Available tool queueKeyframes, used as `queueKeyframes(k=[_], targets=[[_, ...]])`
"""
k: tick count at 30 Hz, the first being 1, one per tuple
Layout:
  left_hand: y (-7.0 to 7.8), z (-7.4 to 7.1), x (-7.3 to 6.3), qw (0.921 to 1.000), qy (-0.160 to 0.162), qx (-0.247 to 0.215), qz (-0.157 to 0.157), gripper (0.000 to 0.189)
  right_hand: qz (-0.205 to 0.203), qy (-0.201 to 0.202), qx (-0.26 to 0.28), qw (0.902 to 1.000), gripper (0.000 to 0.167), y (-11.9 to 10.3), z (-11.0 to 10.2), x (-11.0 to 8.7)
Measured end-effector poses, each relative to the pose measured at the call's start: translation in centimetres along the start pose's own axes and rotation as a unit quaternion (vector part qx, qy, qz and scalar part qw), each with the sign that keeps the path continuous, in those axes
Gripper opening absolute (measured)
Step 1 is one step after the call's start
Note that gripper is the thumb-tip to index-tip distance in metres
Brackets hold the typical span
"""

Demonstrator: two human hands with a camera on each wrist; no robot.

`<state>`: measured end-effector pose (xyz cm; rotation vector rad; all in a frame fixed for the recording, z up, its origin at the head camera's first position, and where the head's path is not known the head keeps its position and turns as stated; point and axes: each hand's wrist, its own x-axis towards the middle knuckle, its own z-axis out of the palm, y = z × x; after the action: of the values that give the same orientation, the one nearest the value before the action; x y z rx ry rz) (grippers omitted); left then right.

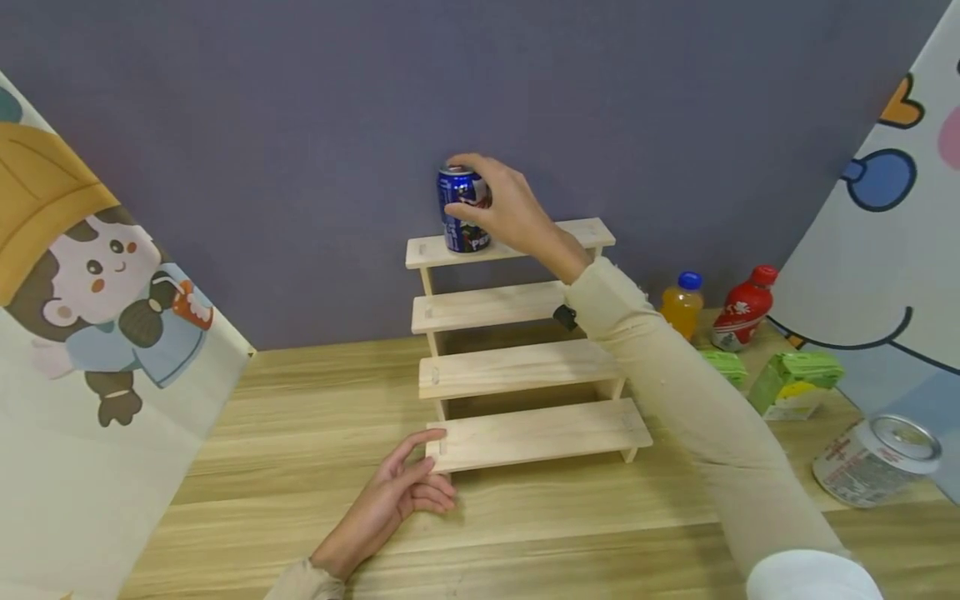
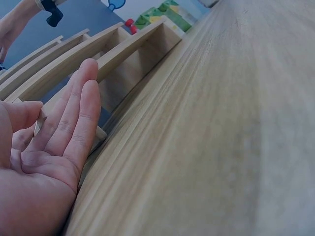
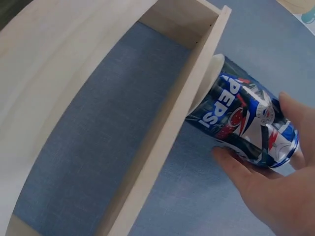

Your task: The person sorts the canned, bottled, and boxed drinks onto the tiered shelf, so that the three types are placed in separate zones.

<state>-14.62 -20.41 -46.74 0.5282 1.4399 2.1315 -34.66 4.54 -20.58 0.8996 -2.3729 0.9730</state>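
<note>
A blue Pepsi can (image 1: pixel 463 218) is upright at the left end of the top step of a wooden stepped shelf (image 1: pixel 525 367). My right hand (image 1: pixel 502 200) grips the can, thumb on one side and fingers on the other. In the right wrist view the Pepsi can (image 3: pixel 241 115) has its base at the top board, the right hand (image 3: pixel 280 187) around its upper part. Down at the lowest step, my left hand (image 1: pixel 401 487) pinches the left end of the board. The left wrist view shows that left hand (image 2: pixel 54 142) with its other fingers extended beside the shelf.
Right of the shelf stand an orange drink bottle (image 1: pixel 681 307), a red bottle (image 1: pixel 744 310), green cartons (image 1: pixel 797 383) and a white-and-silver can (image 1: pixel 876 460). A grey-blue wall (image 1: pixel 300 167) rises behind, with printed panels at both sides of the wooden table (image 1: pixel 285 433).
</note>
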Motion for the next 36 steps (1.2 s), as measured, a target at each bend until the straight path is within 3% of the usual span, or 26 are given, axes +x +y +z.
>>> queueKeyframes(k=[5,17,26,36], targets=[[0.0,-0.2,-0.1,1.0000,0.002,0.003,-0.002,0.049,-0.002,0.006,-0.010,0.9999,0.074,0.4,-0.2,-0.5],[0.3,-0.7,-0.1,0.9998,0.004,0.018,-0.006,0.049,-0.018,0.038,-0.015,0.9990,0.062,0.3,-2.1,-2.6],[0.3,-0.9,-0.2,0.9999,0.001,0.012,-0.001,0.048,-0.055,0.041,-0.042,0.9968,0.061,-0.6,-3.0,-4.2],[0.2,-0.8,0.0,0.9997,0.017,0.014,-0.008,0.048,-0.059,0.030,-0.069,0.9954,0.059,-1.0,-4.4,-6.6]])
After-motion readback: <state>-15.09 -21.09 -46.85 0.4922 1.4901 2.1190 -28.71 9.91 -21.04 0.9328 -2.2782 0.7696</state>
